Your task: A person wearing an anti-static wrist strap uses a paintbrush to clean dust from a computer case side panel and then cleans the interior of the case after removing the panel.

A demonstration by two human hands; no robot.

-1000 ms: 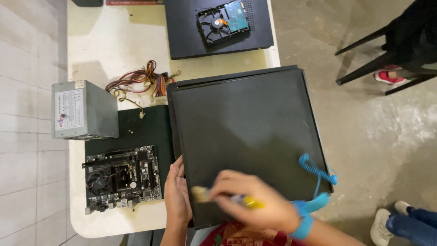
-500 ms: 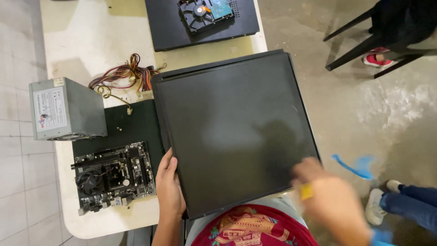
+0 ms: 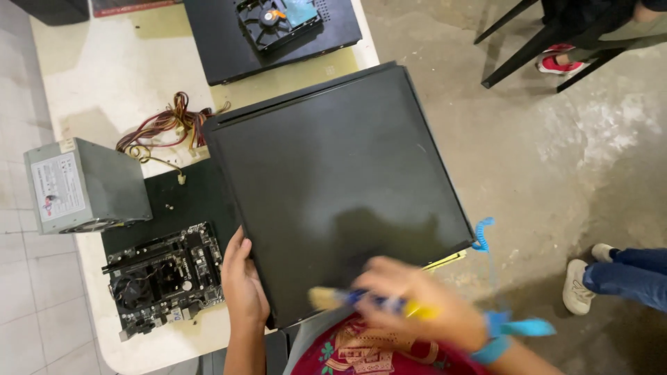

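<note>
A large black computer case lies on its side over the table's right edge, its flat side panel facing up. My left hand grips the case's near left edge. My right hand, blurred by motion, holds a small paintbrush with a blue and yellow handle, its pale bristles over the panel's near edge. A blue wrist strap with a coiled blue cord is on my right wrist.
On the white table sit a grey power supply with a bundle of coloured wires, a motherboard on a black mat, and a hard drive on a black panel. Another person's legs and white shoe stand at right; a black chair is far right.
My right hand with the brush swept from the panel's near middle out to the right, then back left over the near edge. The left hand stays on the case edge. The view shifted.
</note>
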